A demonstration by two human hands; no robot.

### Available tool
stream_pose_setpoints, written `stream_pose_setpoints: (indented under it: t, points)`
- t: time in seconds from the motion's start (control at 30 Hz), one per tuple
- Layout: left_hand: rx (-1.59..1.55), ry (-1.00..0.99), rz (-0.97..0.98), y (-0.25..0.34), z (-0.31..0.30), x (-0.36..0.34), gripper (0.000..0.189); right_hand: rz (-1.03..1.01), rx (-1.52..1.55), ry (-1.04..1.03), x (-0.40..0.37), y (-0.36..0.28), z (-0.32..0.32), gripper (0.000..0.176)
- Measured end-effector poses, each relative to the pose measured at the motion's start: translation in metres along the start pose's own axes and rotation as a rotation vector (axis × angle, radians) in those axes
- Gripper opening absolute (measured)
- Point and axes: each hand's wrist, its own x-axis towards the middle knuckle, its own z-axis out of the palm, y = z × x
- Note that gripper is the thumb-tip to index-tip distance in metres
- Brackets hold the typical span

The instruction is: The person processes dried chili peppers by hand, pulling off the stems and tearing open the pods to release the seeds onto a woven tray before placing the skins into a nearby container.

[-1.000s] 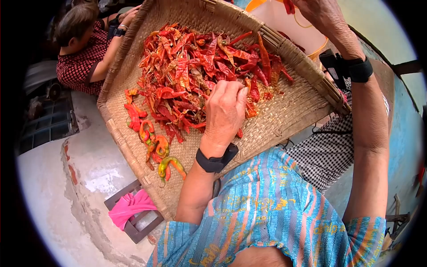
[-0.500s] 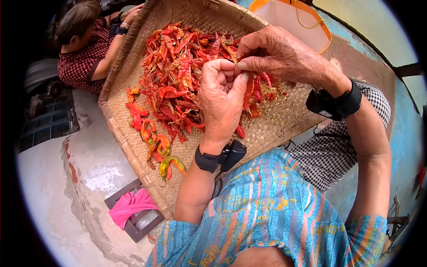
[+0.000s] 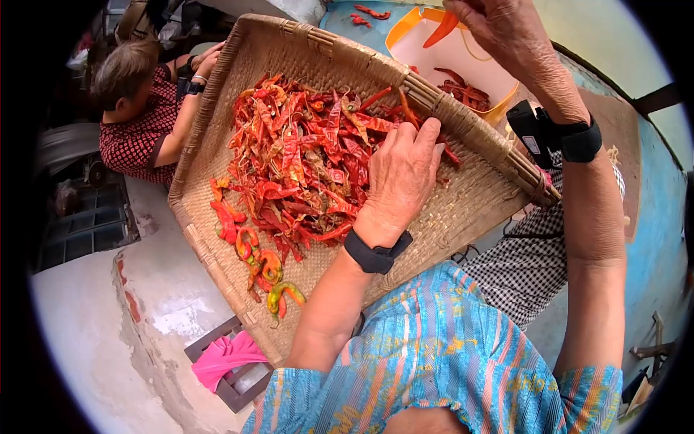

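Note:
A large woven bamboo tray [image 3: 463, 210] holds a heap of dried red chili peppers [image 3: 289, 152]. My left hand [image 3: 405, 170] rests at the right side of the heap, fingers curled down among the peppers; their tips are hidden, and I cannot make out what they grip. At the top right, my right hand [image 3: 506, 32] is raised beyond the tray's edge, pinching one orange-red chili pepper [image 3: 442, 29]. It is beside and above a whitish container with an orange rim [image 3: 416, 47], which has several dark red peppers [image 3: 463, 90] inside.
Several twisted, partly green peppers [image 3: 271, 267] lie apart at the tray's lower left. Another person [image 3: 141, 119] sits at the left, a hand near the tray's rim. A pink cloth [image 3: 224, 359] hangs on a dark frame below. Loose peppers [image 3: 370, 13] lie beyond the tray.
My hands were together over the heap and have parted. My right hand has moved up toward the container with a pepper; my left hand has lowered onto the heap. More of the container shows.

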Motion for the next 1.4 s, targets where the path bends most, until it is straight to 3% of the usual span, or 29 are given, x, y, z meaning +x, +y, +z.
stream_pose_setpoints:
  t: [0.03,0.1,0.4,0.57,0.63,0.67,0.77,0.83,0.9,1.1,1.17,1.23,1.27,1.3,1.37,1.4]
  points:
    - [0.001,-0.002,0.010,0.000,0.001,0.001,0.029,0.051,-0.035,-0.045,-0.003,-0.001,0.000,0.012]
    - [0.031,-0.037,-0.041,-0.002,0.003,0.003,0.021,-0.144,-0.056,0.014,-0.010,0.004,0.003,0.017]
    - [-0.008,-0.063,-0.096,-0.022,-0.007,-0.019,0.011,0.099,0.075,-0.123,0.001,-0.013,-0.020,0.015]
    - [-0.106,-0.012,-0.151,-0.025,-0.013,-0.028,0.012,0.060,0.100,-0.153,-0.008,-0.003,-0.002,0.015]
    - [-0.427,0.006,-0.403,-0.016,-0.024,-0.028,0.010,0.019,0.128,-0.178,-0.009,-0.007,0.004,0.017]
    - [-0.540,-0.001,-0.511,-0.012,-0.031,-0.029,0.011,0.036,0.217,-0.252,-0.010,-0.012,0.008,0.018]
    - [-0.767,0.168,-0.506,-0.014,-0.032,-0.036,0.013,-0.021,0.399,-0.529,-0.013,-0.027,0.011,0.027]
    - [-0.860,0.176,-0.490,-0.010,-0.036,-0.035,0.017,-0.011,0.502,-0.727,-0.017,-0.032,0.021,0.031]
    - [-0.967,0.210,-0.440,-0.006,-0.035,-0.033,0.019,0.005,0.407,-0.914,-0.014,-0.047,0.020,0.033]
    - [-0.984,0.209,-0.485,-0.008,-0.029,-0.030,0.017,-0.076,0.628,-0.642,-0.027,-0.048,0.036,0.025]
    - [-0.978,0.207,-0.551,-0.010,-0.030,-0.029,0.015,0.095,0.662,-0.391,-0.016,-0.048,0.020,0.014]
    - [-0.555,0.011,-0.397,-0.009,-0.033,-0.025,0.012,0.090,0.440,-0.280,-0.010,-0.028,0.013,0.011]
    - [-0.464,0.020,-0.354,-0.009,-0.028,-0.025,0.013,-0.071,0.315,-0.117,-0.009,-0.013,0.012,0.014]
    - [-0.466,0.016,-0.355,-0.012,-0.023,-0.025,0.013,0.242,0.273,-0.240,0.004,-0.037,-0.010,0.013]
    - [-0.208,0.068,-0.059,-0.017,-0.014,-0.022,0.019,0.158,0.044,-0.140,0.003,-0.025,-0.009,0.013]
    - [-0.163,0.058,-0.035,-0.015,-0.011,-0.020,0.023,0.160,0.043,-0.141,0.000,-0.017,-0.007,0.013]
